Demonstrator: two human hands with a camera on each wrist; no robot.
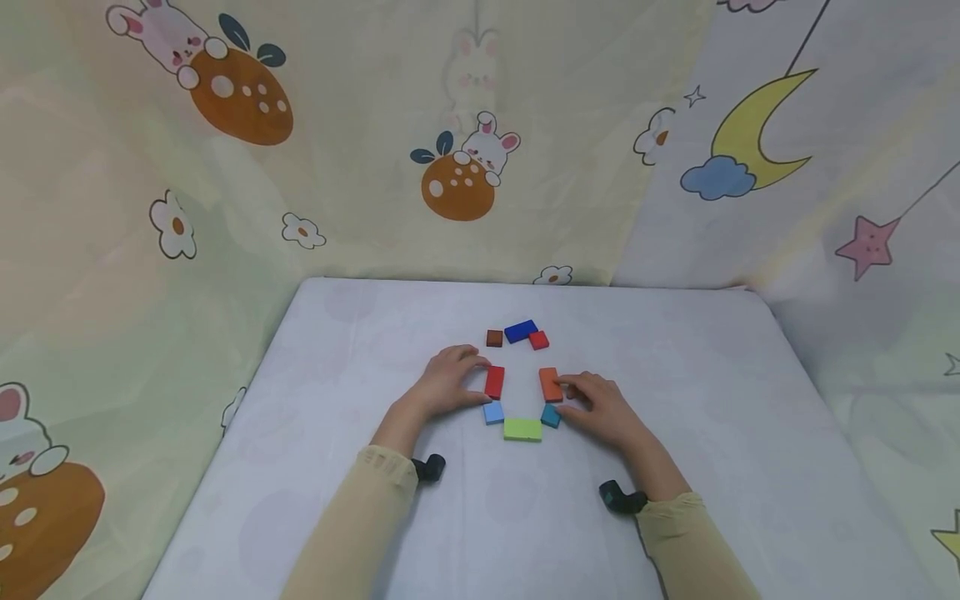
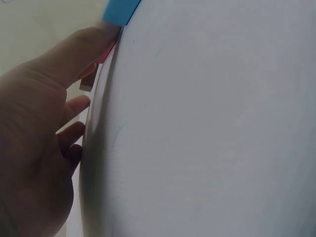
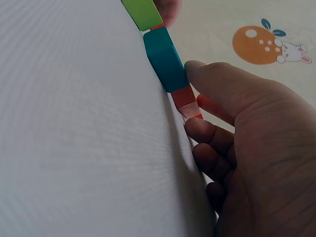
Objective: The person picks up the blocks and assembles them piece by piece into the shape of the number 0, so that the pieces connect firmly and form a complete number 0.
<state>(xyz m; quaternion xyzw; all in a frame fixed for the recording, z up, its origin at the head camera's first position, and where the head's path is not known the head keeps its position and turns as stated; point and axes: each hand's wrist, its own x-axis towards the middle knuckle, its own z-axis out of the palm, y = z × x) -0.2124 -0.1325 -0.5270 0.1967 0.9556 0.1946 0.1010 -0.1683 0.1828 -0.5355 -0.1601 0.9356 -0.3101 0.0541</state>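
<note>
My left hand (image 1: 450, 382) holds the long red block (image 1: 494, 382) by its two ends, index finger at the far end and thumb at the near end. Just below that thumb lies a light blue block (image 1: 493, 412), which hides the thumb tip in the left wrist view. On the other side, the index finger of my right hand (image 1: 603, 408) touches the right edge of an orange block (image 1: 551, 385). Its thumb rests against the teal block (image 3: 168, 61), and the other fingers are loosely bent. A lime green block (image 1: 522, 430) lies between the light blue and teal ones.
Farther back on the white table (image 1: 360, 333) lie a brown block (image 1: 494, 338), a dark blue block (image 1: 521, 332) and a small red block (image 1: 538, 340) that touches the blue one. Printed cloth (image 1: 360, 150) hangs behind and beside the table.
</note>
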